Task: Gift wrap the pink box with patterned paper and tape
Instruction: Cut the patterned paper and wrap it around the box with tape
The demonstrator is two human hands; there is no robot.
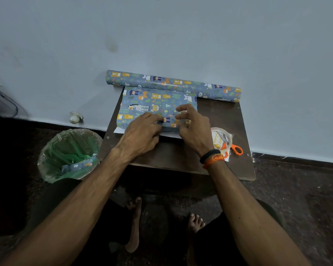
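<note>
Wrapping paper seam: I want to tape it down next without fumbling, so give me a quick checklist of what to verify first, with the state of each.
1. Wrapping paper folded over the box: ok, no pink shows.
2. Seam held down: ok, the left hand presses the near edge.
3. Right hand free for tape: cannot tell, its curled fingers are at the paper's edge.
4. Tape roll close by: ok, on the table beside the right wrist.
5. Orange-handled scissors close by: ok, lying next to the tape roll.
6. Tape strip already cut: cannot tell, none is visible.
</note>
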